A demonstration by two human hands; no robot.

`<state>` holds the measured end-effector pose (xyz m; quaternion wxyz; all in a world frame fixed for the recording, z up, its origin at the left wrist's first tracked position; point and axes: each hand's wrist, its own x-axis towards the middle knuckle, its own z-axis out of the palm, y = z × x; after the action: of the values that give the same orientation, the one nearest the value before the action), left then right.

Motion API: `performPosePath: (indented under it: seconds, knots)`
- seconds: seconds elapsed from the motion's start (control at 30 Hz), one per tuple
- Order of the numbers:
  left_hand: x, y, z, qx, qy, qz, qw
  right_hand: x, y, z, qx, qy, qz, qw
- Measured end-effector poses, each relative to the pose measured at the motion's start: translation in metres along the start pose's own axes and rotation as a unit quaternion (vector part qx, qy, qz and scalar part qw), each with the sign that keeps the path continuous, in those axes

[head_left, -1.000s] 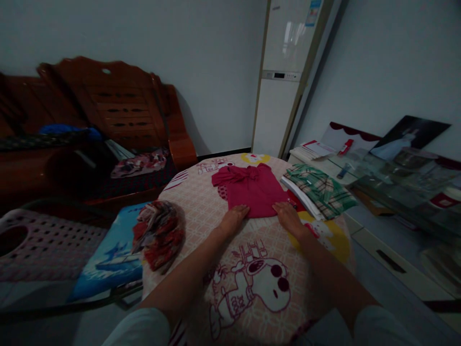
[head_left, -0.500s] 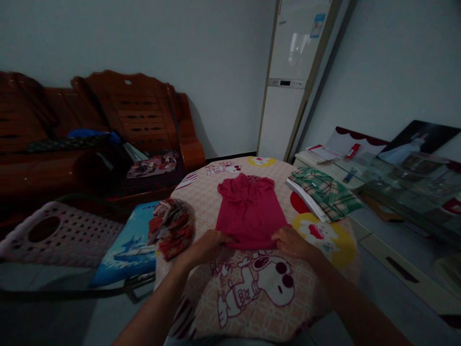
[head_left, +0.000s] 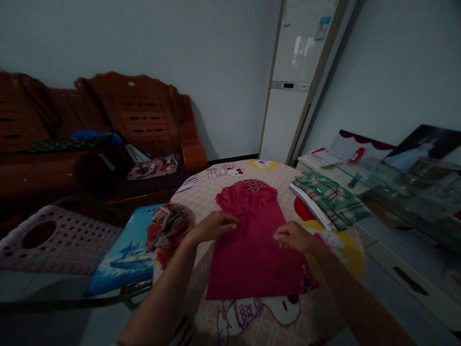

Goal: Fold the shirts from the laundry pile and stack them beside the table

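A magenta top [head_left: 254,250] lies spread lengthwise on a round table with a pink cartoon-print cloth [head_left: 266,317]. My left hand [head_left: 214,225] rests on the garment's left side about halfway up, fingers curled loosely over the fabric. My right hand [head_left: 293,236] sits on its right side at the same height, fingers bent down onto the cloth. Whether either hand pinches the fabric is unclear in the dim light.
A folded green plaid garment [head_left: 329,198] lies at the table's right. A crumpled red patterned cloth [head_left: 168,228] hangs at its left edge. A pink plastic stool [head_left: 54,238], a wooden sofa [head_left: 108,125], a white cabinet unit [head_left: 298,81] and a low glass-topped table [head_left: 403,187] surround it.
The magenta top, folded short before, has been drawn toward me and now lies at full length. Both hands moved from its near hem up to its middle.
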<state>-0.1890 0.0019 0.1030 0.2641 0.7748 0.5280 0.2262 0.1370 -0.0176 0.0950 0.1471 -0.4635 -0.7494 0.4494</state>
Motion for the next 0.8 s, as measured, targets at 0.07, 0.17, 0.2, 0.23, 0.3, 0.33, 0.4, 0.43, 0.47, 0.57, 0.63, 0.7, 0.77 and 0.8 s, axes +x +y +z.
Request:
performPosePath:
  seconds: [0.07,0.17,0.2,0.23,0.3,0.33,0.4,0.43,0.47,0.57,0.63,0.7,0.77,0.8]
  knots:
    - [0.033,-0.007,0.002,-0.041,0.048,-0.007,0.998,0.019,0.006,-0.004,0.018,0.106,-0.005,0.994]
    - [0.072,-0.02,0.008,-0.042,0.174,-0.08,0.981,0.048,0.016,-0.009,0.048,0.207,-0.007,0.977]
    - [0.082,-0.023,0.011,-0.035,0.203,-0.097,0.974,0.057,0.019,-0.011,0.057,0.231,-0.005,0.971]
    - [0.091,-0.027,0.013,-0.03,0.225,-0.108,0.968,0.066,0.022,-0.014,0.064,0.253,-0.002,0.965]
    - [0.107,-0.032,0.016,-0.028,0.247,-0.117,0.962,0.085,0.025,-0.022,0.068,0.292,0.002,0.954]
    - [0.116,-0.035,0.017,-0.028,0.247,-0.119,0.961,0.095,0.026,-0.026,0.065,0.311,0.004,0.948]
    - [0.136,-0.039,0.02,-0.024,0.234,-0.122,0.964,0.116,0.025,-0.036,0.05,0.341,0.007,0.939]
    - [0.146,-0.041,0.022,-0.019,0.22,-0.124,0.967,0.128,0.024,-0.041,0.038,0.35,0.01,0.936]
    - [0.156,-0.043,0.025,-0.013,0.207,-0.129,0.97,0.14,0.022,-0.044,0.023,0.353,0.016,0.935]
    - [0.18,-0.05,0.036,0.012,0.178,-0.16,0.971,0.172,0.018,-0.05,-0.064,0.336,0.042,0.939]
    - [0.185,-0.055,0.046,0.043,0.171,-0.18,0.968,0.187,0.019,-0.048,-0.168,0.313,0.075,0.932]
    - [0.184,-0.06,0.055,0.073,0.167,-0.177,0.967,0.194,0.023,-0.043,-0.271,0.29,0.118,0.91]
    - [0.179,-0.064,0.061,0.087,0.167,-0.158,0.969,0.195,0.033,-0.039,-0.318,0.279,0.145,0.894]
    - [0.177,-0.066,0.062,0.091,0.169,-0.151,0.97,0.194,0.038,-0.038,-0.315,0.281,0.142,0.895]
